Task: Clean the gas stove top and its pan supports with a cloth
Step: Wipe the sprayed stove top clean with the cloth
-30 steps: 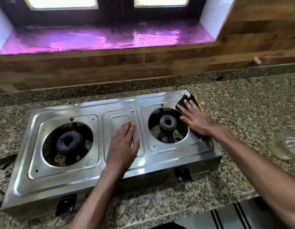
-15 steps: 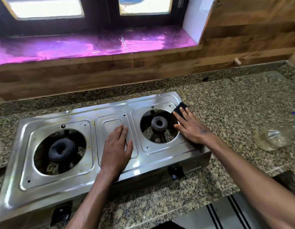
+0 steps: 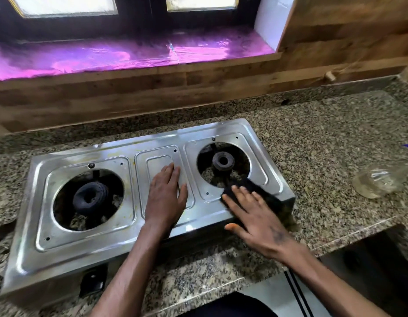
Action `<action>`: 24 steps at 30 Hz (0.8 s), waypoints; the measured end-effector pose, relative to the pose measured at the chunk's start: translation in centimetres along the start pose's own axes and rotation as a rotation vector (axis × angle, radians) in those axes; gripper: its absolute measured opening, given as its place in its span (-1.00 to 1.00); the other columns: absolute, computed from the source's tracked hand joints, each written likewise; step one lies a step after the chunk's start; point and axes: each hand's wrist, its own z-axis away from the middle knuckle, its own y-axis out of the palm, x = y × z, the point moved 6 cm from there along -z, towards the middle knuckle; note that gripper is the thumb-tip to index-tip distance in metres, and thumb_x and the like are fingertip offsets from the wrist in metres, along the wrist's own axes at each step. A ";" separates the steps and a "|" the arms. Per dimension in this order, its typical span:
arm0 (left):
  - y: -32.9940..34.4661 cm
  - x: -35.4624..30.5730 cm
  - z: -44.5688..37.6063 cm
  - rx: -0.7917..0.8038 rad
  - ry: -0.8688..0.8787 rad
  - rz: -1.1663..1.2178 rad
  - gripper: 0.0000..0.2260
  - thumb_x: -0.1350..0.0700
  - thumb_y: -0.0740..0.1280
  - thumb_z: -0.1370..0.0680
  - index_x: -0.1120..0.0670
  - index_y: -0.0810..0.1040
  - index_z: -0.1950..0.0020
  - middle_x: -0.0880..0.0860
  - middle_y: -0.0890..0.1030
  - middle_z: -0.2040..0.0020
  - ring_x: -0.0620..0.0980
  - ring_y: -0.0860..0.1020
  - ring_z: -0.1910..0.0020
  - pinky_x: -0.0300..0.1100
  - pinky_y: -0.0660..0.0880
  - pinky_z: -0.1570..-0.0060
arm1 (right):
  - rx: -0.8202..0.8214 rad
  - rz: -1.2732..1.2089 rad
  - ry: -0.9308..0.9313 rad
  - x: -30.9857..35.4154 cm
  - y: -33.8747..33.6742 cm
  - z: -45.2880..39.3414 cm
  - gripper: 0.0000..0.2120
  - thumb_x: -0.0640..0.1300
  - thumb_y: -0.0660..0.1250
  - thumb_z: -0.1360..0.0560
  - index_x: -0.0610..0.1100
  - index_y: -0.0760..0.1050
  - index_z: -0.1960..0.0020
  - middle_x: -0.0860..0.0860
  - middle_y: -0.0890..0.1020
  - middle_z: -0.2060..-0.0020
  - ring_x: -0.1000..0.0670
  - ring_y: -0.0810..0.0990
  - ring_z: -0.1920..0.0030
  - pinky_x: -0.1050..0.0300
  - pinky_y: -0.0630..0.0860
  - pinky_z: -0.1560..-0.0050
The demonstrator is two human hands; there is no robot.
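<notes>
Fingers (image 3: 242, 197) of the right hand (image 3: 258, 221), straight and slightly spread, press a dark cloth (image 3: 255, 187) flat on the near right corner of the 2-burner steel stove (image 3: 120, 243). Left hand (image 3: 165, 199), fingers together, rests flat on the centre panel. A clear bottle (image 3: 379, 181) lies on the granite counter (image 3: 324, 138).

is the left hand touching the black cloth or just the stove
Apart. The head view shows the left hand flat on the stove centre panel, with bare steel between it and the black cloth, which lies under the right hand.
</notes>
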 end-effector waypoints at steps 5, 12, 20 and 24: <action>0.1 0.1 0.0 0.012 0.000 0.006 -0.51 0.00 0.23 -0.62 0.10 0.30 -0.53 0.08 0.26 -0.55 0.04 0.16 -0.54 -0.02 0.10 -0.52 | -0.001 0.020 -0.160 4.5 0.9 -1.4 -0.32 0.46 -0.26 -0.55 0.22 -0.24 -0.59 0.07 -0.24 -0.60 0.10 -0.35 -0.57 0.00 -0.30 -0.56; -0.1 0.1 0.1 0.013 -0.003 0.017 -0.51 -0.01 0.21 -0.63 0.09 0.27 -0.54 0.06 0.23 -0.56 0.02 0.14 -0.55 -0.05 0.07 -0.53 | -0.053 0.005 0.149 -5.6 -1.4 -0.4 -0.27 0.47 -0.42 -0.48 0.22 -0.26 -0.58 0.02 -0.31 -0.58 0.02 -0.31 -0.59 -0.11 -0.23 -0.59; 0.0 0.1 0.1 0.023 -0.001 0.011 -0.51 -0.01 0.19 -0.64 0.08 0.25 -0.55 0.05 0.21 -0.57 0.01 0.11 -0.56 -0.06 0.05 -0.53 | -0.060 -0.003 -0.002 -1.1 -0.3 -0.4 -0.36 0.43 -0.31 -0.55 0.26 -0.26 -0.57 0.06 -0.27 -0.59 0.09 -0.34 -0.57 -0.03 -0.30 -0.57; 0.1 0.2 0.2 0.025 -0.002 0.010 -0.51 -0.02 0.18 -0.64 0.08 0.25 -0.56 0.05 0.20 -0.58 0.00 0.10 -0.56 -0.06 0.03 -0.53 | -0.106 -0.002 0.222 -6.3 -1.6 -0.5 -0.25 0.46 -0.44 -0.47 0.18 -0.25 -0.59 -0.01 -0.28 -0.58 -0.03 -0.28 -0.59 -0.09 -0.25 -0.58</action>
